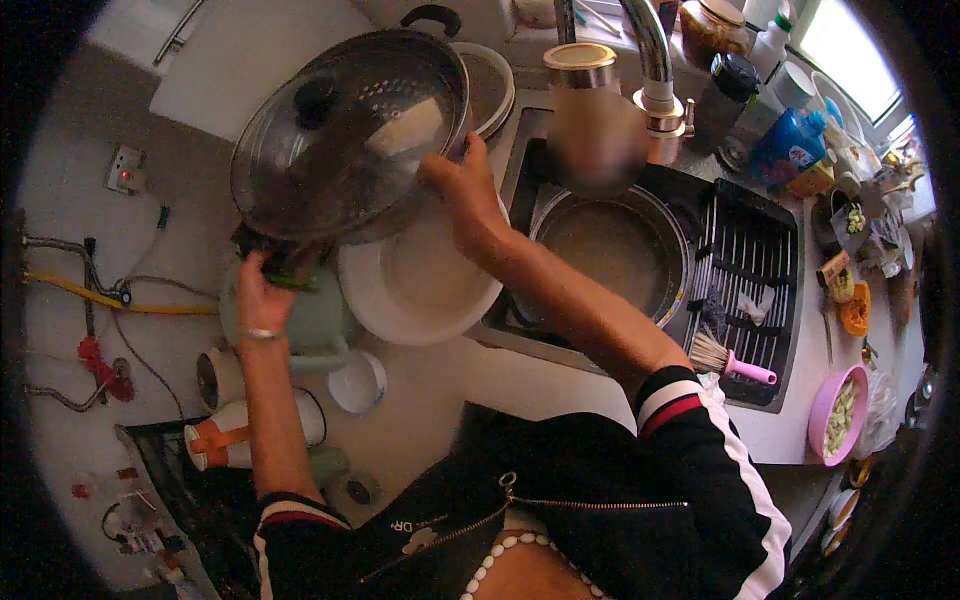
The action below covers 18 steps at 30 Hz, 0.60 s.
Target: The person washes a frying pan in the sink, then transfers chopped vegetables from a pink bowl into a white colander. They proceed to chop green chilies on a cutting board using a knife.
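My right hand (pixel 465 195) grips the near right rim of a large glass-lidded pan (pixel 352 135) with a black knob and a black side handle, tilted at the upper left. My left hand (pixel 266 292) is just below the pan's lower left edge, by a dark bundle with a green part (pixel 289 277); the fingers are partly hidden there, and whether they close on it is unclear. Under the pan lies a white basin (pixel 420 292). To the right, a round metal pot (pixel 611 247) holding cloudy liquid sits in the sink.
A faucet (pixel 649 45) rises behind the sink. A drying rack (pixel 750 292) with a pink-handled brush (pixel 739 366) covers its right side. A pink bowl (pixel 838 416), cut pumpkin (pixel 855 309) and several bottles stand farther right. A green bin (pixel 322 322) and cups are below left.
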Each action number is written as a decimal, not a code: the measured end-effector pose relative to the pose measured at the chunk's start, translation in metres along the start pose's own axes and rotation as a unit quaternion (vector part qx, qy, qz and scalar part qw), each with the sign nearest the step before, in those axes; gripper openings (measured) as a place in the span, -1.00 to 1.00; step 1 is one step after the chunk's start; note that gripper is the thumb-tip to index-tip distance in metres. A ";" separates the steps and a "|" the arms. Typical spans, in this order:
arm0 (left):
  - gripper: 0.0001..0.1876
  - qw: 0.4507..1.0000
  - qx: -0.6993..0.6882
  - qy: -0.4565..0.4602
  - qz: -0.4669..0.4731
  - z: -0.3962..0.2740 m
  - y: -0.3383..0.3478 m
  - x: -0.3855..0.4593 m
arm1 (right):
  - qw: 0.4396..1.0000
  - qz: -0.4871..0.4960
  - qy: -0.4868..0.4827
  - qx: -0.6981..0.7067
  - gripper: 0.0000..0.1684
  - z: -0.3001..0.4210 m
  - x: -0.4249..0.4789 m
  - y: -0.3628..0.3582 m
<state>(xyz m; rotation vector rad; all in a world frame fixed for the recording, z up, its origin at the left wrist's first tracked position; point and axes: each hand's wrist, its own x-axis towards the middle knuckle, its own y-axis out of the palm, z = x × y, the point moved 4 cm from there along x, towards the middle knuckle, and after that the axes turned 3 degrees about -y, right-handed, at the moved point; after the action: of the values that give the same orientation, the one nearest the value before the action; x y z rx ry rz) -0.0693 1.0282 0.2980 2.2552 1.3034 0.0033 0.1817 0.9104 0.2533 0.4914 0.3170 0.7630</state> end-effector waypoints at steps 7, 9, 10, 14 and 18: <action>-0.54 0.989 -0.123 0.017 -0.077 0.041 0.022 -0.059 | 0.998 0.067 0.013 -0.016 -0.08 0.002 -0.040 -0.020; -0.51 0.984 -0.133 0.035 -0.113 0.049 0.018 -0.069 | 0.995 0.089 0.019 -0.048 -0.08 0.007 -0.048 -0.024; -0.50 0.981 -0.138 0.045 -0.131 0.052 0.015 -0.072 | 0.993 0.101 0.022 -0.064 -0.09 0.010 -0.050 -0.025; -0.52 0.965 -0.205 0.046 -0.158 0.063 0.007 -0.073 | 0.990 0.119 0.070 -0.043 -0.20 0.006 -0.029 -0.047; -0.57 0.966 -0.196 0.062 -0.157 0.069 0.025 -0.072 | 0.993 0.009 0.021 -0.113 -0.29 -0.003 0.048 -0.085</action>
<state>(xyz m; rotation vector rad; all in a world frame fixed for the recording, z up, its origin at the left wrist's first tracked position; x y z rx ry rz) -0.0699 0.9301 0.2676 1.7250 1.5575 0.2684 0.2623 0.8933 0.2007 0.2658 0.2622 0.8168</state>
